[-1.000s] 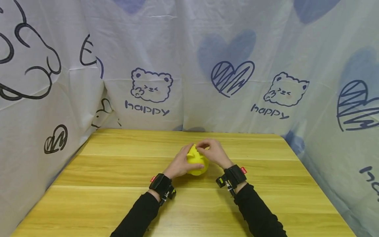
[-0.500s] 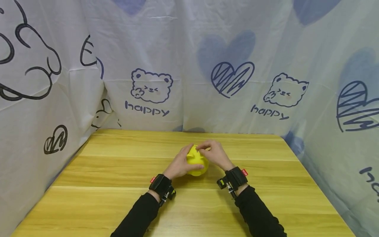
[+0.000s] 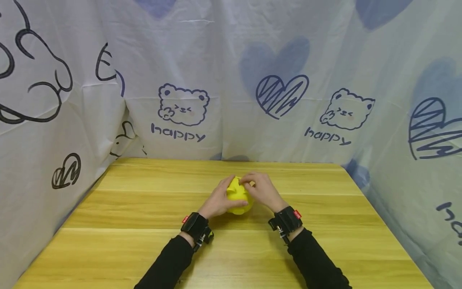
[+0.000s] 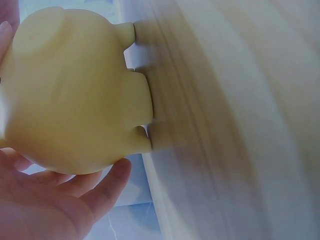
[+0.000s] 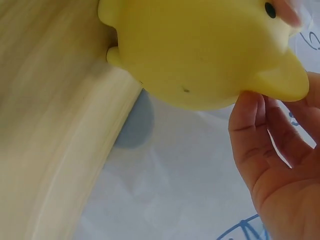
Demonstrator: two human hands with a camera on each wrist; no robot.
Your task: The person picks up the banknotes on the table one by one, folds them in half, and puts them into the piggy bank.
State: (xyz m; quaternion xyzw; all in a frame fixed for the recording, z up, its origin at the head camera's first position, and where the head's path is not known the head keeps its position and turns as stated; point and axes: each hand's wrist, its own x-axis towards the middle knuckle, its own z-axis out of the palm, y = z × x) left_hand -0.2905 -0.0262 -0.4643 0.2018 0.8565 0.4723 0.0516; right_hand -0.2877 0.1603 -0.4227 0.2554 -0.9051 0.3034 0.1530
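Note:
A yellow pig-shaped figure, looking like a piggy bank (image 3: 237, 195), stands on its stubby legs on the wooden table. My left hand (image 3: 217, 200) grips it from the left, thumb across the near side and fingers round the far side. At its top, my right hand (image 3: 262, 188) has thumb and index finger brought together beside a small dark mark (image 3: 239, 182). I cannot tell whether anything is between those fingertips. The right wrist view shows an ear (image 5: 286, 79) and a black eye (image 5: 270, 10), with the right-hand fingers (image 5: 250, 135) partly hidden behind the ear.
The wooden table (image 3: 151, 249) extends on all sides of the figure. White cloth (image 3: 231, 136) printed with bears and hearts hangs behind the table's far edge and along both sides. Each wrist wears a black strapped camera, such as the left wrist camera (image 3: 196, 226).
My right hand has sunk slightly at the top of the piggy bank, its wrist shifting a little right and down. The left hand and the piggy bank stay in place.

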